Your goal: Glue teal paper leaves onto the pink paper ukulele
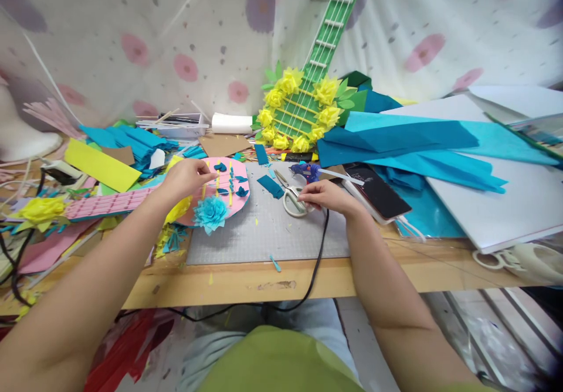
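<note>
My left hand [187, 179] is closed in a pinch over the body of a pink paper guitar [241, 200]. Whatever its fingertips hold, if anything, is too small to make out. The guitar carries yellow strips, dark blue paper petals and a light blue paper flower [210, 214]. My right hand [324, 196] has its fingers closed by the handles of the scissors [292, 202]; whether it grips them is unclear. Just beyond it lies a blue glue gun [307, 171] with a glue stick out of its back. Folded dark blue paper [270, 186] rests left of the scissors.
A grey cutting mat [264, 239] lies under the work. Behind stands a green paper guitar [303, 102] ringed with yellow flowers. Blue paper sheets [396, 140] and a phone [378, 190] are on the right. A black cord [323, 245] hangs over the table's front edge.
</note>
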`<state>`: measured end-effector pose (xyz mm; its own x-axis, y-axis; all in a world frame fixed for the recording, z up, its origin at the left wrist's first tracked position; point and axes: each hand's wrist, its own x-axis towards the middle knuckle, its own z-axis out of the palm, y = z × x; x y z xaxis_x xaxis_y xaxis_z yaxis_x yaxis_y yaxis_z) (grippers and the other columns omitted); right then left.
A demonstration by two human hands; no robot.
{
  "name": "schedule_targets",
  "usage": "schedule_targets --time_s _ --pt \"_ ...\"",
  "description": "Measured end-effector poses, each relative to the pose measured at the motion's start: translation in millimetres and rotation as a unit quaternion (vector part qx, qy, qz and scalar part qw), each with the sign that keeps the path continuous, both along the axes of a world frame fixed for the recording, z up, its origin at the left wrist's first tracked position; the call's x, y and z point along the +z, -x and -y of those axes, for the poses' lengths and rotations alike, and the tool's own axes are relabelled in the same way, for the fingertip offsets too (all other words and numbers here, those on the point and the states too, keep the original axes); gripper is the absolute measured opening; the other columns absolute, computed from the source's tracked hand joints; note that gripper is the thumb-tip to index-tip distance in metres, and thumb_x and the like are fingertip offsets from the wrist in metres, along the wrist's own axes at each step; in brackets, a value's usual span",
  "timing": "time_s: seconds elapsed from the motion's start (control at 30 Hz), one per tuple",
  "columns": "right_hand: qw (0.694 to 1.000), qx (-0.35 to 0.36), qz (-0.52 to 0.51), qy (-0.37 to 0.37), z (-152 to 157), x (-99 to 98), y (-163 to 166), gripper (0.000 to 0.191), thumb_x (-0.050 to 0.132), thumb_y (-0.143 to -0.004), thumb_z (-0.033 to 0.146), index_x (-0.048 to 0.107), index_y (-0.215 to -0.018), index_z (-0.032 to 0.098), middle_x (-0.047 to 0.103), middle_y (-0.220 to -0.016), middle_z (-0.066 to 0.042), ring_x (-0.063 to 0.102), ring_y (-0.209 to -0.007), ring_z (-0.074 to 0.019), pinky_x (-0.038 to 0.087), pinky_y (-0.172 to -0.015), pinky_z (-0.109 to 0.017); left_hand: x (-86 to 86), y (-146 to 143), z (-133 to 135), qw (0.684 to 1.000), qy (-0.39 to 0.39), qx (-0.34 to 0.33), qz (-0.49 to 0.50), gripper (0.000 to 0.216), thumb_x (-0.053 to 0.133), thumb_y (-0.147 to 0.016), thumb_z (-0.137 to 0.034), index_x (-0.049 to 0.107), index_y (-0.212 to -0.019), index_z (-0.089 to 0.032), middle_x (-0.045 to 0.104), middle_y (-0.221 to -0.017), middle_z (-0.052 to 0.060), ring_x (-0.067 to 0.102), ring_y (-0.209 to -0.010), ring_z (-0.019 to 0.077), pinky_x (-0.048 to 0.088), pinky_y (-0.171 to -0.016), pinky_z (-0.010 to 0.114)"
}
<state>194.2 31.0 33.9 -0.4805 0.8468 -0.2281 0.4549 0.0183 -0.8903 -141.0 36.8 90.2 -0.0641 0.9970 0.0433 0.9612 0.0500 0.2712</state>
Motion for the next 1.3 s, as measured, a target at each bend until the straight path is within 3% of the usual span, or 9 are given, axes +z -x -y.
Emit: schedule_targets --time_s 0.13,0.23,0.37,0.5,0.6,0.8,0.93,1.07,1.3 --pt "0.997 0.016 0.076 0.014 -2.0 1.3 -24.5 0.038 0.064 -0.067 0.054 0.062 -0.064 0.016 0.059 -0.058 -0.001 0.042 -0.044 -0.0072 0.032 -0.046 -0.024 -3.8 -9.3 -6.9 1.000 -0.006 -0.018 0.003 0.028 0.058 -0.075 -0.047 0.064 -0.067 -0.021 0.064 -0.068 0.002 0.054 -0.061 0.0171 0.034 -0.056 0.028" --pt "0.992 0.021 0.126 0.017 -4.8 -0.7 -38.5 0.043 0.065 -0.065 0.059 0.060 -0.061 0.017 0.052 -0.051 0.001 0.040 -0.044 -0.0078 0.029 -0.046 -0.025 -5.6 -21.7 -20.1 0.994 -0.033 -0.096 -0.034 0.019 0.057 -0.077 -0.035 0.068 -0.080 -0.021 0.067 -0.083 0.004 0.058 -0.078 0.0197 0.040 -0.069 0.030" --pt "0.985 -0.039 0.167 -0.032 -11.2 -7.6 -50.1 0.047 0.069 -0.058 0.061 0.051 -0.055 0.018 0.046 -0.053 0.004 0.037 -0.052 -0.0084 0.026 -0.049 -0.025 -6.5 -41.8 -37.3 0.968 -0.016 -0.200 -0.150 0.024 0.057 -0.076 -0.034 0.071 -0.091 -0.022 0.062 -0.103 0.008 0.052 -0.104 0.0267 0.038 -0.091 0.037" --pt "0.968 -0.144 0.168 -0.117 -20.6 -22.9 -49.9 0.047 0.071 -0.057 0.060 0.047 -0.060 0.020 0.046 -0.056 0.004 0.039 -0.056 -0.0100 0.028 -0.052 -0.026 -9.6 -55.5 -44.8 0.951 0.057 -0.193 -0.233 0.026 0.060 -0.071 -0.032 0.071 -0.094 -0.023 0.056 -0.114 0.011 0.045 -0.114 0.0307 0.034 -0.096 0.042" --pt "0.959 -0.173 0.109 -0.195 -25.2 -32.4 -42.3 0.044 0.073 -0.057 0.058 0.052 -0.071 0.021 0.049 -0.063 0.003 0.044 -0.060 -0.0121 0.034 -0.055 -0.026 -12.2 -58.9 -47.9 0.949 0.086 -0.181 -0.244 0.025 0.062 -0.068 -0.029 0.072 -0.090 -0.022 0.055 -0.115 0.012 0.044 -0.115 0.0323 0.034 -0.097 0.043" --pt "0.952 -0.172 0.102 -0.230 -24.0 -34.4 -24.3 0.046 0.072 -0.065 0.049 0.060 -0.096 0.018 0.062 -0.090 -0.006 0.056 -0.082 -0.0206 0.044 -0.070 -0.032 -15.5 -55.6 -55.5 0.972 0.061 -0.173 -0.150 0.011 0.067 -0.060 -0.027 0.070 -0.069 -0.021 0.063 -0.097 0.012 0.052 -0.106 0.0343 0.039 -0.090 0.043" --pt "0.946 -0.220 0.125 -0.200 -24.5 -36.5 -11.4 0.047 0.072 -0.067 0.045 0.063 -0.103 0.017 0.066 -0.101 -0.010 0.059 -0.093 -0.0256 0.045 -0.082 -0.038 -11.6 -50.1 -55.8 0.984 0.045 -0.162 -0.063 0.004 0.064 -0.061 -0.024 0.062 -0.064 -0.022 0.063 -0.073 0.004 0.058 -0.086 0.0253 0.042 -0.078 0.035" --pt "0.937 -0.277 0.147 -0.157 -24.8 -39.6 2.2 0.044 0.066 -0.073 0.047 0.063 -0.103 0.015 0.066 -0.105 -0.014 0.060 -0.099 -0.0278 0.045 -0.085 -0.038 -3.8 -50.6 -47.7 0.989 0.006 -0.124 0.084 0.006 0.061 -0.066 -0.025 0.058 -0.068 -0.021 0.063 -0.069 0.001 0.056 -0.067 0.0170 0.040 -0.061 0.029" --pt "0.923 -0.324 0.124 -0.164 -23.6 -41.3 7.5 0.041 0.060 -0.076 0.049 0.063 -0.099 0.016 0.067 -0.101 -0.014 0.061 -0.099 -0.0279 0.045 -0.086 -0.038 11.9 -82.7 -19.0 0.932 -0.143 -0.060 0.329 0.011 0.062 -0.070 -0.025 0.057 -0.076 -0.018 0.061 -0.070 0.000 0.056 -0.066 0.0134 0.045 -0.064 0.027"
